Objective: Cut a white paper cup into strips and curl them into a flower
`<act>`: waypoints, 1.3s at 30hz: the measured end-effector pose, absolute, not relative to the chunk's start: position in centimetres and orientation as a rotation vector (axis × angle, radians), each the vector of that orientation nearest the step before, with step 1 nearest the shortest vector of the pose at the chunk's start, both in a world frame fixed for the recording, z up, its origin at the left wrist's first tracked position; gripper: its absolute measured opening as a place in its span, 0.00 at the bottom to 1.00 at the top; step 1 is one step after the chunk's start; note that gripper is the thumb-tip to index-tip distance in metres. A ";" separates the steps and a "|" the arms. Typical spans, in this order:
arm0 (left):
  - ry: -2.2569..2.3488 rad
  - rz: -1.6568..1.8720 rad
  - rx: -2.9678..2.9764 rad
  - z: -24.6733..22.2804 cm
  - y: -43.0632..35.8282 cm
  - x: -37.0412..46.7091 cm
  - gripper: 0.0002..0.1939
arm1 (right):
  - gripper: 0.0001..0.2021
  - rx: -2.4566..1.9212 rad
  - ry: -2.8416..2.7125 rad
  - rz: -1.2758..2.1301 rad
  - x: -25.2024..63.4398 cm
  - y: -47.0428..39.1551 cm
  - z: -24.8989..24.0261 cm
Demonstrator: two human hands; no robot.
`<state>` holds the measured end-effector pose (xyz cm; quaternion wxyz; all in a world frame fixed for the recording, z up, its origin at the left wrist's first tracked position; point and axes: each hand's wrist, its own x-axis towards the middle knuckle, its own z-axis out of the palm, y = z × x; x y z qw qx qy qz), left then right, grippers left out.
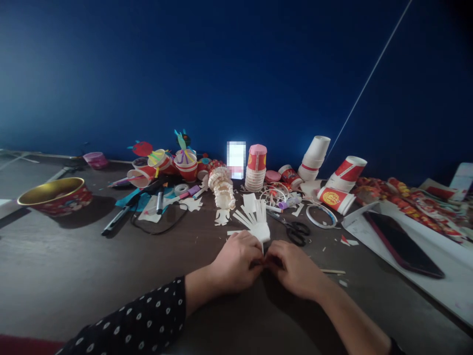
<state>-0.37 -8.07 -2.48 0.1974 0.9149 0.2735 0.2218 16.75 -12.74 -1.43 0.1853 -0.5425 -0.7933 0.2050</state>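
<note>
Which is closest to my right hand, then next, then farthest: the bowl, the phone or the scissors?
From your right hand:
1. Black-handled scissors, just beyond it.
2. Smartphone, out to its right.
3. Gold-lined bowl, far left.

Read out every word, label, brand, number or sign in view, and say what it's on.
No readable text.
Cup lying on its side: yellow emblem, too blurred to read.
Red cup behind it: pale printing, too small to read.
Bowl: printed pattern, no legible words.
</note>
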 end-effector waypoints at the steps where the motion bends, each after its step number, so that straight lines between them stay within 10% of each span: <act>1: 0.741 0.617 2.587 -2.5 -8.0 -0.4 0.00 | 0.07 -1.527 -2.234 0.582 16.8 -12.8 -1.5; 39: 0.780 0.427 2.529 -2.1 -7.9 -0.8 0.04 | 0.07 -1.428 -2.289 0.571 16.8 -13.3 -0.7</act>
